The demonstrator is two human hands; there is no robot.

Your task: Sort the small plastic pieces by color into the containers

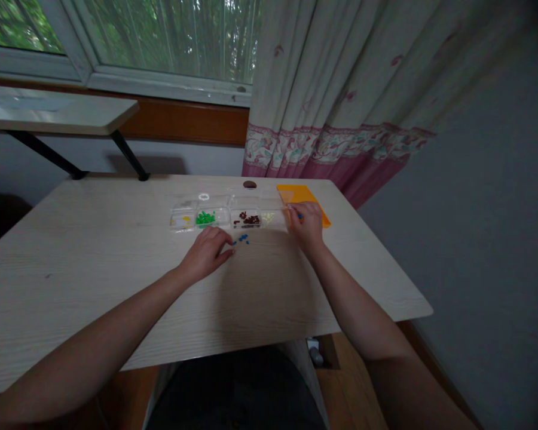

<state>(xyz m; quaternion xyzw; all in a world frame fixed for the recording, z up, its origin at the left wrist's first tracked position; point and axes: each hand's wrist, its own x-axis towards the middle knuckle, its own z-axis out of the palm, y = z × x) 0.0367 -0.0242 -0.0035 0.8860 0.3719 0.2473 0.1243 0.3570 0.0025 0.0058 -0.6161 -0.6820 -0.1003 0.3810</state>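
Note:
My left hand (207, 251) rests on the table with thumb and forefinger apart, right beside a few loose blue beads (242, 238). Over the right end of a clear divided plastic box (224, 218), the fingers of my right hand (308, 226) are curled, and a bit of blue that looks like beads (300, 216) shows among them. The front compartments of the box hold green beads (205, 218), dark brown beads (251, 220), a few yellow pieces (186, 220) and pale yellow pieces (268, 218). My right hand partly hides the box's right end.
An orange sheet or folder (311, 197) lies behind and beside my right hand. A brown oval object (250, 185) is near the table's back edge. A raised white shelf (72, 113) on black legs stands at the back left. A curtain (305, 107) hangs behind the table (161, 322).

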